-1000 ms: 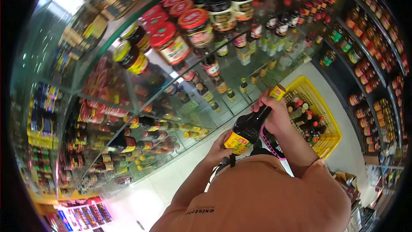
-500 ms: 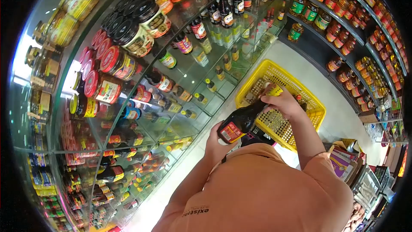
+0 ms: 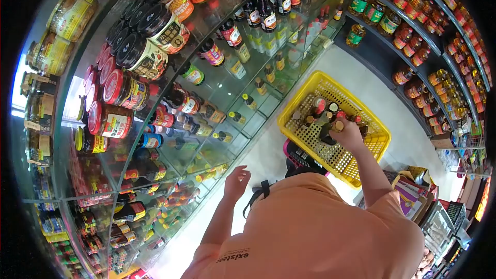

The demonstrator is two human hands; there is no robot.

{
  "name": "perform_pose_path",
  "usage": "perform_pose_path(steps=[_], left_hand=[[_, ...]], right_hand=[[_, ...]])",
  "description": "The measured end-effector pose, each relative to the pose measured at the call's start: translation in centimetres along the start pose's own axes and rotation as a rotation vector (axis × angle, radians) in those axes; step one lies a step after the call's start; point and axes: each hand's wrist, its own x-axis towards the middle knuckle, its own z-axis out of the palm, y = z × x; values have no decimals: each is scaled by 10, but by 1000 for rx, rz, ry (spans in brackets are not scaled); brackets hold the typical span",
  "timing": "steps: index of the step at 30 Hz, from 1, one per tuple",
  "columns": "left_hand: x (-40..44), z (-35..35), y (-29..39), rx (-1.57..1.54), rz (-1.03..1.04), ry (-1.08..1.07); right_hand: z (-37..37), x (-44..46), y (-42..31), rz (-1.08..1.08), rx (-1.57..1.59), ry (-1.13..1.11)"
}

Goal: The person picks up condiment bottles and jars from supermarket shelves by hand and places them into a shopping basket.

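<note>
My right hand grips the capped neck of a dark sauce bottle inside the yellow plastic basket. The bottle's lower part reaches down among the basket's perforated walls. Several other capped bottles stand at the far side of the basket. Away to the left, my left hand hangs in the air beside the glass shelving, with loosely curled fingers apart and nothing in them.
Glass shelves along the left carry jars with red lids, black-lidded tubs and dark bottles. Curved dark shelves with oil bottles line the right. Cardboard boxes stand near my right side.
The dark bottle, earlier tilted between both hands in front of my chest, is now down in the basket in my right hand. My left hand has let go and moved left.
</note>
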Motion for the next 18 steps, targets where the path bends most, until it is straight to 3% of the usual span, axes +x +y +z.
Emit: perform_pose_path(steps=[8,18], left_hand=[[-62,-2,-90,147,-298,58],[-158,25,-177,6,-734,116]], right_hand=[[119,41,113,114,57,73],[211,92,186,255,146,171]])
